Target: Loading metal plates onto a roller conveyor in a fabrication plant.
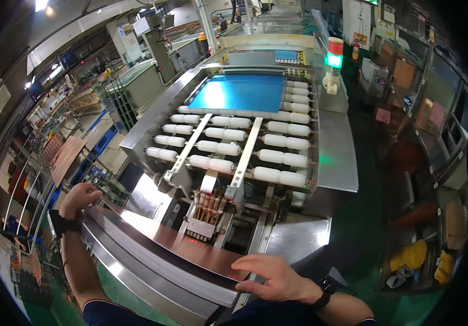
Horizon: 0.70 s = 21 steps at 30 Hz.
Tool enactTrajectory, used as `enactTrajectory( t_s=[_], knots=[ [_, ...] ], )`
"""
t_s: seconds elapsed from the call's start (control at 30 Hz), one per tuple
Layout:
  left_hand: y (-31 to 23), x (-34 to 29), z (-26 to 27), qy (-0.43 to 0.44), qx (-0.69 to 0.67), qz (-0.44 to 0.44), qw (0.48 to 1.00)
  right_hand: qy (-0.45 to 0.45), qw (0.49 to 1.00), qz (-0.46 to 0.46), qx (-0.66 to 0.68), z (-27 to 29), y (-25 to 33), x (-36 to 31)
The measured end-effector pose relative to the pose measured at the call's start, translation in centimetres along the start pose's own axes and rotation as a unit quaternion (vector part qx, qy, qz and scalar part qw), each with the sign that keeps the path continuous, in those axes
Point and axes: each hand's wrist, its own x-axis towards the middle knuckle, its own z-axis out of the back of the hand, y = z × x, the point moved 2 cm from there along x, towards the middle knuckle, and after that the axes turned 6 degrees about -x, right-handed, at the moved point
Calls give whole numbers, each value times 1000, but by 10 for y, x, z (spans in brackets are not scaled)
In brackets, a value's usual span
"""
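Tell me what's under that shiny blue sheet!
White rollers show in front of the blue sheet and past its right edge, so it seems to lie on rollers. What's beneath its middle can't be seen, because the sheet covers it.

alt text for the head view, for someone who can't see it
A person's left hand and right hand are at opposite ends of a copper-coloured sheet by a pale stack. Beyond, a blue panel lies on white rollers, with a green-lit signal lamp to the right.
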Motion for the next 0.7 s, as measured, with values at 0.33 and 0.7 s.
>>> enactTrajectory(
  t_s=[0.33, 0.7],
  knots=[
    [3, 2, 0, -1, 30, 24, 999, -88, 981, 108, -138, -14, -13, -4],
    [-7, -2, 3, -1, 51, 20, 999, -18, 993, -70, 96, -35, -33, -12]
  ],
)
